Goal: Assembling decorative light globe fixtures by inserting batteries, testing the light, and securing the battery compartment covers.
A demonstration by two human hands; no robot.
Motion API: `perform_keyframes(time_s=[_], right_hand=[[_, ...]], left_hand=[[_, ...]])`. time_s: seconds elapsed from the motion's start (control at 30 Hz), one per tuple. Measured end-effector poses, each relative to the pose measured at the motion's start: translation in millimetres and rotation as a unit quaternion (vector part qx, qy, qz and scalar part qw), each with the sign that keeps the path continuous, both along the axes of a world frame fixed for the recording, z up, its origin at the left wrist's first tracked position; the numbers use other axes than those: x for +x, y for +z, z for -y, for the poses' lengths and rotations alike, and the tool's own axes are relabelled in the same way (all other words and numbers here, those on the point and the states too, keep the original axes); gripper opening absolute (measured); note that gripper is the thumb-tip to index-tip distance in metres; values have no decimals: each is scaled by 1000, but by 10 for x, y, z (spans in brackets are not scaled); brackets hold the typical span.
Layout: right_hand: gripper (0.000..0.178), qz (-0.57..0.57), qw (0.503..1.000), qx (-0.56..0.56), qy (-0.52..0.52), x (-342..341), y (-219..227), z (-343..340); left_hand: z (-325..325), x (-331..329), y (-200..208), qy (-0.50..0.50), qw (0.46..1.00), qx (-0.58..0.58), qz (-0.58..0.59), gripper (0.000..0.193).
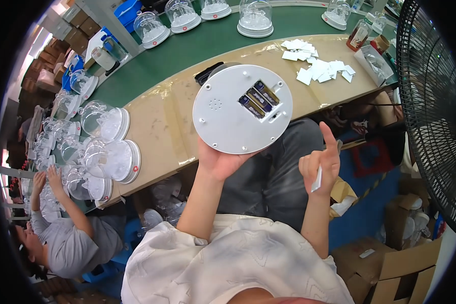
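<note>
My left hand grips a round white base from beneath and tilts its underside up. The battery compartment in this underside is uncovered, with dark and gold batteries lying in it. A small switch sits beside them, and a patch of small holes is on the left. Whatever is on the base's other side is hidden. Right of the base, my right hand has its index finger pointing up, while the other fingers curl round a thin white plastic cover. That cover does not touch the base.
Several flat white covers lie on the brown bench top. Clear domes on white bases line the left and the green surface behind. A large black fan stands at right. A co-worker handles domes at left.
</note>
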State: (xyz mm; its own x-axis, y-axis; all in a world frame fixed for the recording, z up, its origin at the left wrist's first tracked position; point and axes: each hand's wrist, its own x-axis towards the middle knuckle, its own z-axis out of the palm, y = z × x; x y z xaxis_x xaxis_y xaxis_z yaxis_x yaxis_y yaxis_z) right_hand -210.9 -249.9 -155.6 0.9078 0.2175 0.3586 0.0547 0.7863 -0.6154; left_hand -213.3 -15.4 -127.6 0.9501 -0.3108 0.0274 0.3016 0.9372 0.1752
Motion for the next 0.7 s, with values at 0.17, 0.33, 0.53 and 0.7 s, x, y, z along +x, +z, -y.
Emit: perform_keyframes(time_s=[0.17, 0.33, 0.53, 0.7], right_hand=[[69, 12, 990, -124, -59, -76, 85, -113], [60, 7, 982, -174, -75, -85, 285, -207], [48, -254, 967, 4, -20, 8, 77, -63], [36, -380, 918, 103, -44, -114, -224, 273]], left_hand=[[29, -18, 52, -6, 999, -46, -8, 78], [45, -36, 62, -5, 1000, -19, -8, 80], [77, -77, 100, 2, 999, -25, -27, 78], [16, -153, -36, 2, 998, -29, -64, 78]])
